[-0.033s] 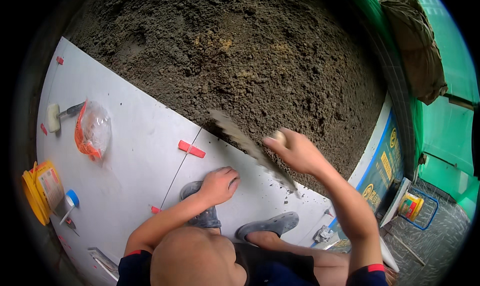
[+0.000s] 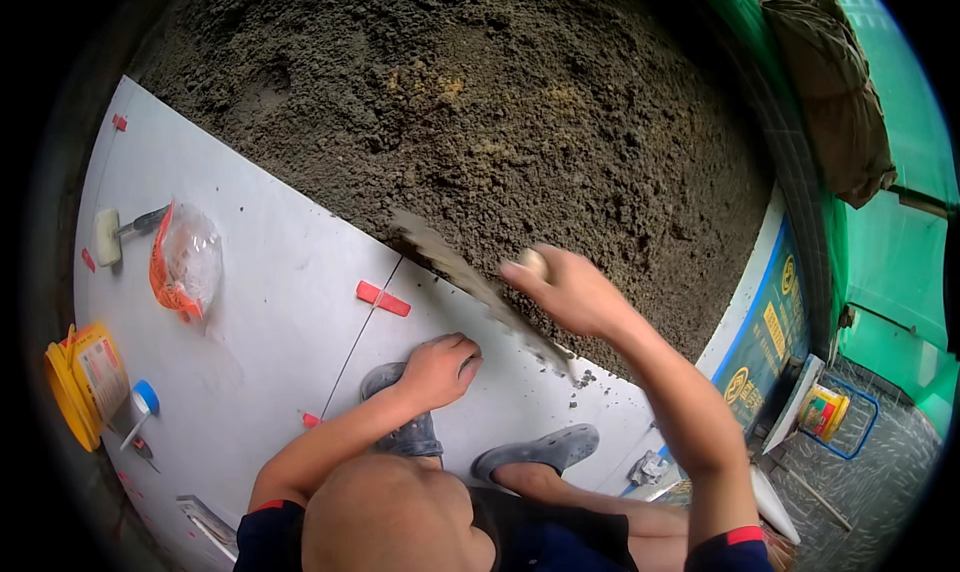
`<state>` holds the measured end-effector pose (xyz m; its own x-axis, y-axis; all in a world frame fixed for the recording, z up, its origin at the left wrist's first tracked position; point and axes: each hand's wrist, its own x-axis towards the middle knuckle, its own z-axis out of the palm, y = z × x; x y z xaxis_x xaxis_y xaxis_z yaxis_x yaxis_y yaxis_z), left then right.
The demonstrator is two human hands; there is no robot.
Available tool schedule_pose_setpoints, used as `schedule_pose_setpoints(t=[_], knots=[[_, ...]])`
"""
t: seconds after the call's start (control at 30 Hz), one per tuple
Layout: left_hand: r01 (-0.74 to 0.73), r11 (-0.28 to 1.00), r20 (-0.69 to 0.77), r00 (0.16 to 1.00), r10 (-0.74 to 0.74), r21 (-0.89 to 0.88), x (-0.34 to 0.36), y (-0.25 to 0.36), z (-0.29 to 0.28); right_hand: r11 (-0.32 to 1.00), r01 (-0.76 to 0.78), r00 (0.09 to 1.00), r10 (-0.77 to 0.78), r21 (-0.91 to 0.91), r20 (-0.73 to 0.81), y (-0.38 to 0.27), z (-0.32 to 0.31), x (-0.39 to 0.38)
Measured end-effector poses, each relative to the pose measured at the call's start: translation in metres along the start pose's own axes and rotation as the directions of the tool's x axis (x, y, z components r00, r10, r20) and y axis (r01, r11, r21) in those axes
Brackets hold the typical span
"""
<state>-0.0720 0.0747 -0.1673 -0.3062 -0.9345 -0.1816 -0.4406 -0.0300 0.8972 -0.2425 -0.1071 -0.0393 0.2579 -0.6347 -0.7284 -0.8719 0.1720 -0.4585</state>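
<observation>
My right hand (image 2: 572, 290) is closed around the pale handle of a trowel (image 2: 470, 282). The trowel's long grey blade, blurred by motion, lies along the border where damp, crumbly dark mortar (image 2: 480, 122) meets a pale floor tile (image 2: 480, 322). Its near edge looks notched. Small mortar crumbs (image 2: 585, 378) lie on the tile by the blade's near end. Beside my shoe, my left hand (image 2: 436, 370) is low over the tile, its fingers curled in; whatever they may hold is hidden.
Red wedges (image 2: 383, 299) sit at tile joints. To the left are a white-headed mallet (image 2: 108, 237), a clear-and-orange plastic bag (image 2: 188, 257) and a yellow bucket (image 2: 75, 392). My dark clogs (image 2: 560, 446) stand on the tiles. Green netting (image 2: 890, 272) and a brown sack (image 2: 835, 92) line the right.
My right hand has shifted a little left and up with the trowel along the mortar's border. My left hand stays almost in place.
</observation>
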Motion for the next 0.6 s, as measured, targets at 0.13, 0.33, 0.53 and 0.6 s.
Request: schedule_pose_setpoints(t=[0.13,0.33,0.53,0.6], knots=[[0.074,0.995,0.044,0.996,-0.072,-0.065,0.012,-0.007,-0.002,1.000,-0.022,0.995,0.021,-0.010,-0.098,0.029,0.023,0.051],[0.131,0.982,0.019,0.991,-0.130,-0.139,0.009,-0.008,-0.005,0.933,-0.302,0.953,0.300,-0.195,-0.039,0.116,-0.004,-0.040],[0.123,0.988,-0.039,0.991,-0.126,-0.092,0.006,-0.013,0.001,0.980,-0.181,0.981,0.186,-0.087,0.052,0.027,-0.019,-0.025],[0.120,0.989,-0.054,0.991,-0.125,-0.084,0.009,-0.015,0.006,0.997,-0.074,0.994,0.074,-0.001,0.080,-0.005,-0.010,0.011]])
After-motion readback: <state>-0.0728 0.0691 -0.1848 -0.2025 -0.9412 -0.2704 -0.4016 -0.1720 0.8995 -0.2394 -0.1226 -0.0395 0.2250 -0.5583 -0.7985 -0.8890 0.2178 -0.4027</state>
